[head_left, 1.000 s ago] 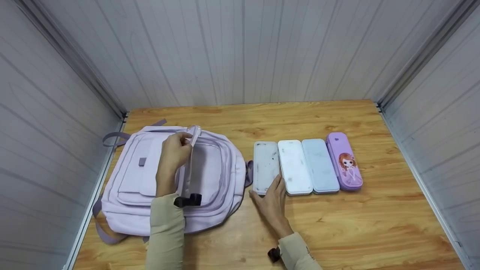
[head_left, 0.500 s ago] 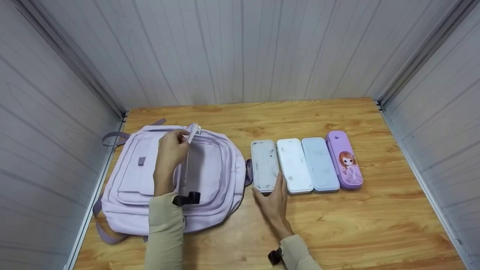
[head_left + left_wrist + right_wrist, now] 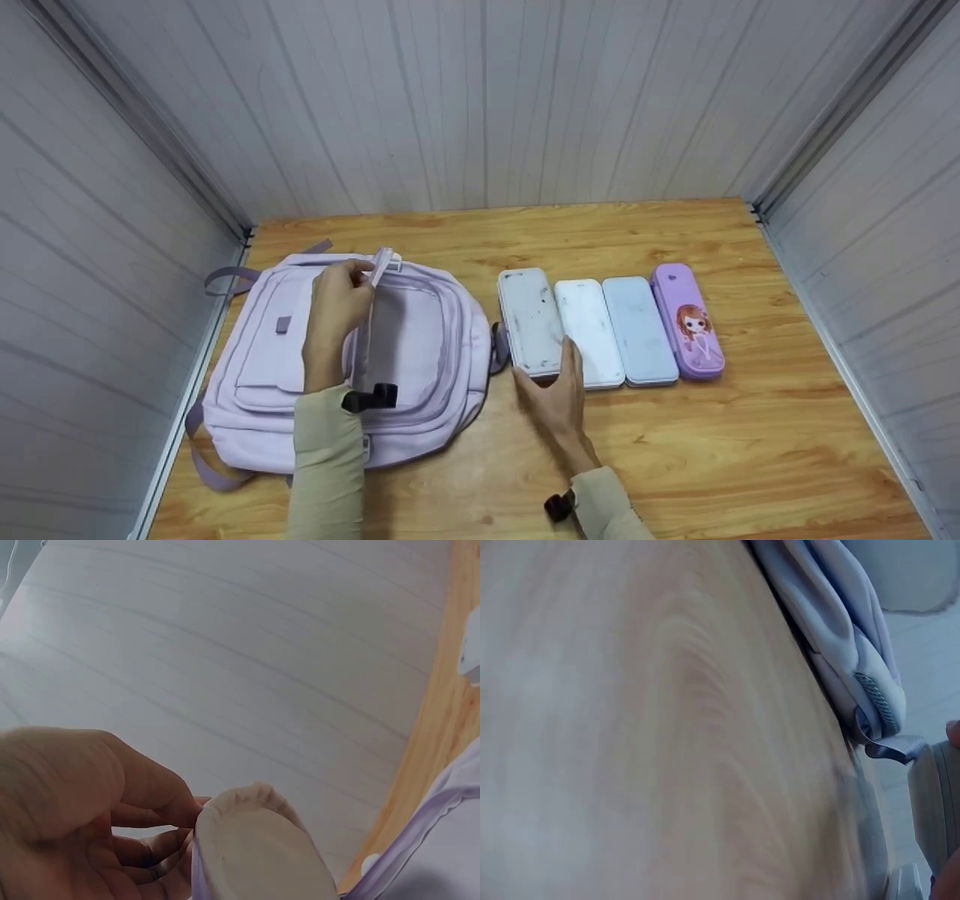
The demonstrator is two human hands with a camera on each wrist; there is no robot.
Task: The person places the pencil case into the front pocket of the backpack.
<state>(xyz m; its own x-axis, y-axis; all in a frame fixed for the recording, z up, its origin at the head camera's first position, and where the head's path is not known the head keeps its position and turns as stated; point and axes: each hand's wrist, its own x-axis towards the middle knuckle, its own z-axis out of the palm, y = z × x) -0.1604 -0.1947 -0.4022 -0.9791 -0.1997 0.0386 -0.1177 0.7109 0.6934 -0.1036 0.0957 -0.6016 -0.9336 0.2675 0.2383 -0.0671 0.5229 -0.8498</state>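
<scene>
A lilac backpack [image 3: 259,360] lies on the left of the table, its main compartment gaping. My left hand [image 3: 337,307] pinches the raised edge of the opening between thumb and fingers; close up in the left wrist view, the hand [image 3: 90,802] holds the rounded padded edge [image 3: 262,851]. To the right of the bag, my right hand [image 3: 556,397] grips the near end of a grey, scuffed pencil case [image 3: 529,319], thumb on one side and fingers on the other. This case is raised slightly off the table, as the right wrist view also shows the case [image 3: 930,802] at its edge.
Beside the grey case lie a white case [image 3: 590,330], a pale blue case [image 3: 640,330] and a purple pencil case [image 3: 679,300] with a doll picture. The wooden table [image 3: 712,450] has panelled walls [image 3: 480,105] behind and at both sides. Backpack straps [image 3: 214,469] trail left.
The right hand has taken hold of the grey case and lifted it slightly, shifting it a little left and away. The left hand still holds the backpack's edge, drawn slightly further left.
</scene>
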